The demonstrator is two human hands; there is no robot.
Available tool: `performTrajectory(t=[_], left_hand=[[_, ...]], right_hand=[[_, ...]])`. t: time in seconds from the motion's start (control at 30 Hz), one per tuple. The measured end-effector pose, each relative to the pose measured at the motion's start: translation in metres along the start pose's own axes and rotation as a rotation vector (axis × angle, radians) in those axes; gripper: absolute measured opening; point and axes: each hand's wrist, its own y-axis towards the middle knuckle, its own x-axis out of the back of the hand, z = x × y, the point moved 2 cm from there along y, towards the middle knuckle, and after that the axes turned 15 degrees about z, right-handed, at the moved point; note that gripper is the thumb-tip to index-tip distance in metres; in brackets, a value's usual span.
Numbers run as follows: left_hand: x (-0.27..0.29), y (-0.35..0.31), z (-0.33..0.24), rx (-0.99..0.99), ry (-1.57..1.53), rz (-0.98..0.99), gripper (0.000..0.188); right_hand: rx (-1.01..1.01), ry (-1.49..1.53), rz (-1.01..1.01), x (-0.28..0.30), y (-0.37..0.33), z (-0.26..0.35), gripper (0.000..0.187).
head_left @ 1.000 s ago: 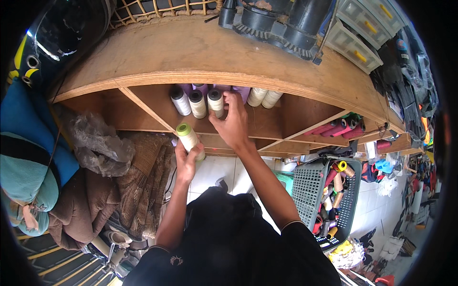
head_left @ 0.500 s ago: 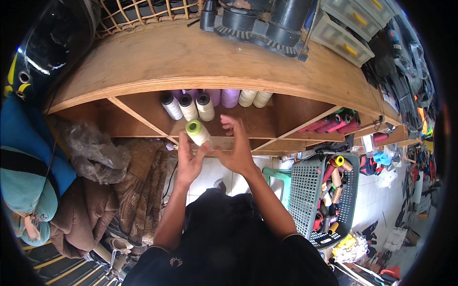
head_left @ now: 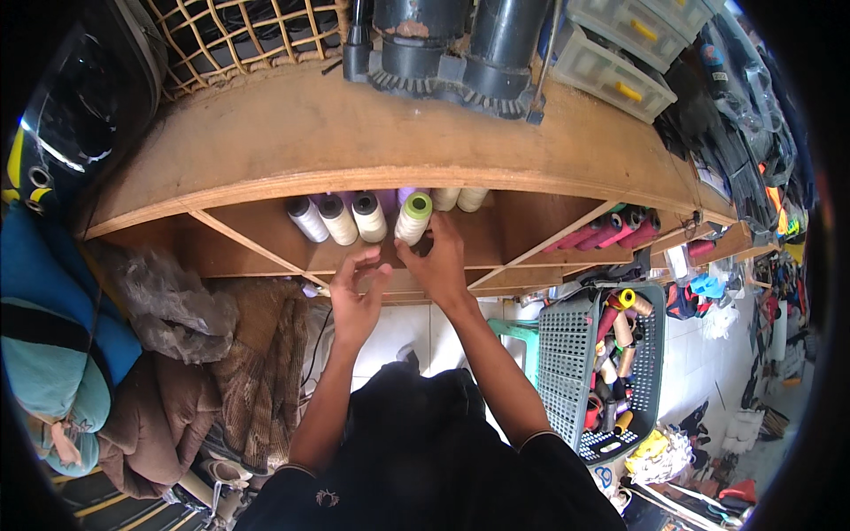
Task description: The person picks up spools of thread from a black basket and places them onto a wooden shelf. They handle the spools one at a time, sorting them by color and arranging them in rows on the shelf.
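Observation:
In my right hand (head_left: 440, 265) is a white thread spool with a lime-green top (head_left: 409, 230), gripped low between thumb and fingers. It stands nearly upright at the front of a wooden shelf compartment (head_left: 540, 209); whether its base touches the shelf board, I cannot tell. Just left of it are several white spools with dark tops (head_left: 369, 221) in a row. Cream spools (head_left: 472, 200) stand behind to the right, and purple spools (head_left: 405, 192) are partly hidden at the back. My left hand (head_left: 357, 299) is free, fingers apart and curved, in front of the shelf edge.
Pink and red spools (head_left: 615, 232) lie in the compartment to the right. A dark green basket (head_left: 565, 354) full of mixed spools stands at my right, beside a green stool (head_left: 529, 341). Brown cloth (head_left: 257, 372) and a plastic bag (head_left: 181, 296) are at left.
The green-topped spool has gone from my left hand to my right, moving right and up to the shelf compartment. My left hand has let go. The view has shifted slightly.

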Motion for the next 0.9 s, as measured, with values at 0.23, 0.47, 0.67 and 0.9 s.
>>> performTrajectory(t=[0.23, 0.47, 0.67, 0.9], left_hand=[[0.018, 0.002, 0.017, -0.014, 0.038, -0.103, 0.016], [0.015, -0.005, 0.016, -0.02, 0.018, -0.104, 0.008], [0.003, -0.017, 0.019, 0.057, 0.018, -0.066, 0.006], [-0.017, -0.057, 0.058, 0.138, 0.229, 0.353, 0.017]], right_hand=[[-0.078, 0.06, 0.024, -0.011, 0.009, 0.008, 0.046], [-0.096, 0.005, 0.021, -0.018, 0.004, 0.005, 0.051], [-0.036, 0.053, -0.04, -0.017, 0.003, 0.003, 0.051], [0.083, -0.047, -0.084, 0.026, -0.072, -0.004, 0.016]])
